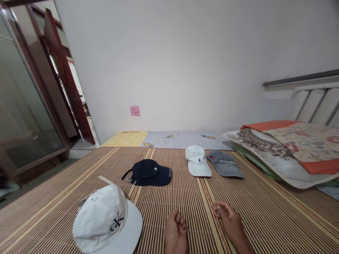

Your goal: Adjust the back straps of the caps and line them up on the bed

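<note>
My left hand (176,231) rests on the striped bamboo mat (196,218) with its fingers curled into a loose fist, and nothing shows in it. To its right, my right hand (231,224) is also closed, fingers bent in toward the thumb, holding nothing visible. A large white baseball cap (99,217) with dark letters lies left of my left hand. Farther off is a navy cap (149,173), its brim pointing right. Beyond my right hand sit a smaller white cap (197,160) and a grey cap (225,164), side by side. Neither hand touches a cap.
Pillows with a floral, orange-edged cover (304,141) are piled at the right, by a white slatted headboard (315,102). A checked cloth (182,139) runs along the wall, which bears a pink note (135,110). A red door (66,74) stands ajar at the left.
</note>
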Demonstrator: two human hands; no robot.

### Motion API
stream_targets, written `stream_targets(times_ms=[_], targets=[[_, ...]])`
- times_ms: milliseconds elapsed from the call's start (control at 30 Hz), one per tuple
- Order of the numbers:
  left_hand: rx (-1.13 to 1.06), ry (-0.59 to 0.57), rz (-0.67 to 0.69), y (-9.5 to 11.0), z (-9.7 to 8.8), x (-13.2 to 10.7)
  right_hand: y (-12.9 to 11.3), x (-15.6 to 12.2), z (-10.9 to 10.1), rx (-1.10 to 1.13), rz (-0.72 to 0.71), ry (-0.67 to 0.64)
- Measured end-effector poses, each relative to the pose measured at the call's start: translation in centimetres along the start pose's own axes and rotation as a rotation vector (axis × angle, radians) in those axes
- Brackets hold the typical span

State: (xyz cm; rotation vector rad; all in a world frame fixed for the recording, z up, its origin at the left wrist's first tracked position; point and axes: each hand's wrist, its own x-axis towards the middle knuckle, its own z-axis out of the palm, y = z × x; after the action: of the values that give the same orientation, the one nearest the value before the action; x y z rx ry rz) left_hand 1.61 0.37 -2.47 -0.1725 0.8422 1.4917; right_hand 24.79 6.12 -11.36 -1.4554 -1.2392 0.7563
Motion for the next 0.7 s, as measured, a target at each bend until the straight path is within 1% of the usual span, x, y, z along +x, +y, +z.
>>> stream_targets(times_ms=[133,300,433,600,700], targets=[[0.001,-0.001,-0.033,-0.2,-0.2,0.1,-0.3,-0.3,-0.1,-0.014,0.011,-0.008],[-0.039,0.032,-0.056,0.2,0.1,-0.1,-1.3,-0.9,0.1,-0.023,-0.013,-0.026],[-0.077,0.056,-0.056,0.6,0.4,-0.3,-2.3,-1.1,0.2,-0.007,0.013,0.002],[-0.100,0.077,-0.071,0.9,0.3,-0.2,-3.5,-0.4,0.2,0.184,0.133,0.021],[-0.099,0.100,-0.074,1.0,0.1,0.0,-4.2,0.1,1.1,0.265,0.149,-0.033]])
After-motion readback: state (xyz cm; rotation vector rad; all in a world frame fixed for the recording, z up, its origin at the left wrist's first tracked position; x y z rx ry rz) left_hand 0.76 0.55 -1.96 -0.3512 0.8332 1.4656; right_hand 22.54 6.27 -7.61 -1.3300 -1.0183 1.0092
